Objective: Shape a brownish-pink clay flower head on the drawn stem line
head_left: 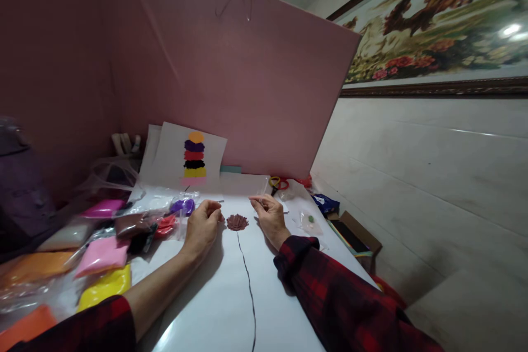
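My left hand [203,226] hovers just left of a brown ruffled clay flower shape [237,223], its fingers curled in with the tips together. Whether anything small lies in them I cannot make out. On the other side, my right hand [270,221] has its thumb and fingers pinched, with a thin, clear or pale piece at the tips, too faint to name. Below the brown shape, a thin dark wavy line [248,280] runs down the white sheet [206,302] toward me. Neither hand appears to touch the shape.
Packets of coloured clay, such as pink [103,256] and yellow [105,287], crowd the left side. A white card [173,148] with stacked colour patches leans at the back. Scissors [278,183] lie behind my right hand. An open box [355,236] stands at the right.
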`<state>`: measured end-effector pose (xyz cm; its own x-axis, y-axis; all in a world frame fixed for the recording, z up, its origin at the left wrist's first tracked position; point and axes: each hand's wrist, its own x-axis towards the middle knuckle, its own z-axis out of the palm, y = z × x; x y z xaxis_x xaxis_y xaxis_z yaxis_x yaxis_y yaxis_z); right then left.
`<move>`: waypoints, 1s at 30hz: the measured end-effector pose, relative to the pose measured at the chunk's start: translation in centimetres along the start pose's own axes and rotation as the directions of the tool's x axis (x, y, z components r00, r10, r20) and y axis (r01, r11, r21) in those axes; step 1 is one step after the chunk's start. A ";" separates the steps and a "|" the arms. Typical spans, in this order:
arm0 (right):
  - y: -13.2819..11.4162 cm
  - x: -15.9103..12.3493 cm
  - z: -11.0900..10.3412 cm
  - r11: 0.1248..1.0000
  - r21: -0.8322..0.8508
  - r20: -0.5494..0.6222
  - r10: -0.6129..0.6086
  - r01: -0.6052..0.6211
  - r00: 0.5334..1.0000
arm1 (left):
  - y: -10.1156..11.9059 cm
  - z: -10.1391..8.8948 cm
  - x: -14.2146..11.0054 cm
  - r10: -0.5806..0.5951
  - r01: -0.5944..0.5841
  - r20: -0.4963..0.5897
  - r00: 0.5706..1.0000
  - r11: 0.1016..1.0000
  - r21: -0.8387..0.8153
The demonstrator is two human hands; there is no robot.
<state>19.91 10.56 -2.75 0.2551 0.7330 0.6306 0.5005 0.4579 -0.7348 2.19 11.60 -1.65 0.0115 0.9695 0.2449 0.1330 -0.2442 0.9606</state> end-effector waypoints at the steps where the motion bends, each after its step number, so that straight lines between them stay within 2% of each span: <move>1: 0.2 0.0 0.0 0.999 -0.021 -0.008 -0.027 0.027 1.000 | 0.0 0.0 0.0 0.007 -0.006 -0.012 1.000 1.000 0.011; 5: 0.6 0.0 0.2 0.995 -0.086 -0.045 -0.058 0.054 0.997 | -0.1 -0.1 0.0 0.000 0.003 -0.062 0.998 0.998 0.061; 8: 0.3 -0.4 0.2 0.990 -0.134 -0.018 -0.053 0.051 0.998 | 0.2 -0.2 0.0 -0.007 0.012 -0.059 0.998 0.996 0.085; 10: -0.3 -0.7 0.2 0.970 -0.206 0.062 -0.121 0.131 0.991 | 0.6 -0.3 -0.2 0.010 -0.010 -0.010 1.000 0.997 0.072; 13: -1.2 -1.2 0.0 0.909 -0.315 0.206 -0.214 0.271 0.955 | 1.4 -0.1 -0.7 0.093 -0.098 0.093 0.991 0.994 0.047; 19: -2.0 -1.8 -0.1 0.890 -0.296 0.366 -0.230 0.347 0.902 | 1.8 0.4 -1.6 0.247 -0.265 0.288 0.925 0.964 0.025; 21: -2.0 -1.8 -0.1 0.898 -0.275 0.368 -0.230 0.342 0.901 | 1.7 0.4 -1.6 0.269 -0.283 0.271 0.924 0.959 0.014; 25: -2.0 -1.5 0.0 0.926 -0.246 0.333 -0.198 0.287 0.922 | 1.2 0.3 -1.2 0.299 -0.297 0.138 0.944 0.954 -0.036; 30: -1.8 -1.2 0.0 0.948 -0.188 0.300 -0.195 0.258 0.934 | 1.1 0.6 -1.0 0.313 -0.302 0.125 0.941 0.948 -0.098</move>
<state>18.69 8.83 -2.19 -0.1069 0.7462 0.6570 0.6956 0.5283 -0.4868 2.88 10.41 -0.89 0.1759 0.8389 0.5150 0.0253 -0.5269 0.8496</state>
